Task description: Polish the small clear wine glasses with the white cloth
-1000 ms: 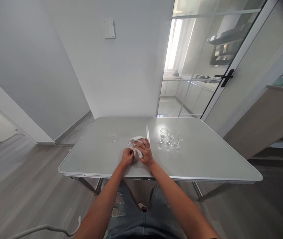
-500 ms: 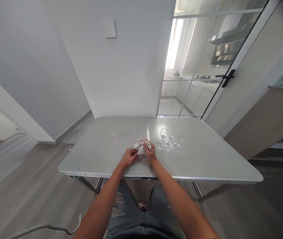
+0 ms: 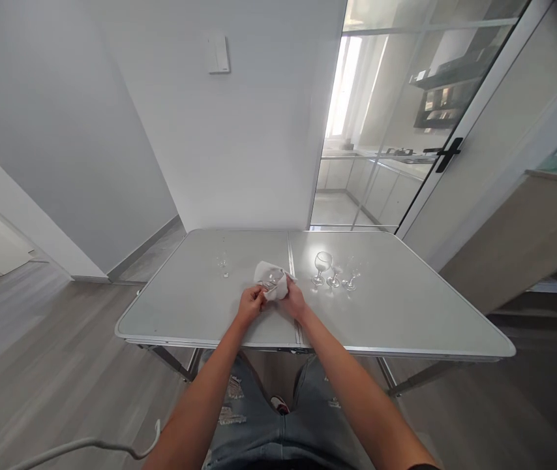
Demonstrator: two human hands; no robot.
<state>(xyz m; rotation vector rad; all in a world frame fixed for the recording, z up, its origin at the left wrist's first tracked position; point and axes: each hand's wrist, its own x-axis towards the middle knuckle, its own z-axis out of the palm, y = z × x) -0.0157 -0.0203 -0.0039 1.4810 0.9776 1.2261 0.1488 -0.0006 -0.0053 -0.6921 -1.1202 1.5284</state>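
Both hands meet above the table's (image 3: 200,313) near middle, the right hand (image 3: 294,301) cupping a white cloth (image 3: 269,282) around a small glass (image 3: 269,284) whose base the left hand (image 3: 250,304) pinches.

The cloth (image 3: 269,279) is soft white fabric, the glasses (image 3: 333,270) are clear shiny glass, and the surface (image 3: 406,313) is smooth pale grey with metal edge

We see the cloth (image 3: 269,281) between both hands at the table's (image 3: 406,326) middle — three glasses (image 3: 333,271) to its right, one small glass (image 3: 222,264) to its left, farther back.
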